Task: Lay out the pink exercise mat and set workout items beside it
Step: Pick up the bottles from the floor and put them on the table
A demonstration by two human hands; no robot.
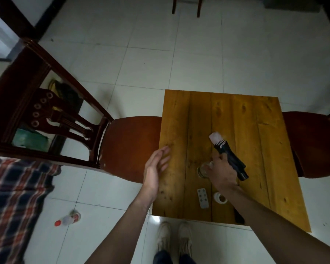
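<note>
Fingers (163, 152) of the left hand (154, 168) are held straight and close together, with nothing gripped; the hand is set edge-on at the left border of the wooden surface (255, 130), its fingertips at or just above the wood, though contact cannot be told. Fingers of the right hand (222, 173) are curled around a clear glass (204, 169), which stands on the surface and is largely hidden by the hand. A dark bottle with a pale cap (228, 156) is seen lying tilted just beside and partly behind the right hand, its cap pointed away from the person; whether it is also held cannot be told. Nearer the person, a small grey remote (202, 198) and a roll of white tape (219, 197) are laid on the surface, close together but apart. The surface is seen above two reddish-brown chair seats (133, 147), one at each side. A dark carved chair back (46, 111) is seen at the left. On the white tiled floor (160, 54) a small plastic bottle with a red cap (68, 220) is lying on its side, near a plaid cloth (13, 197). Pale shoes (174, 239) are visible below the surface's near edge. The pink exercise mat is not visible in the view.
</note>
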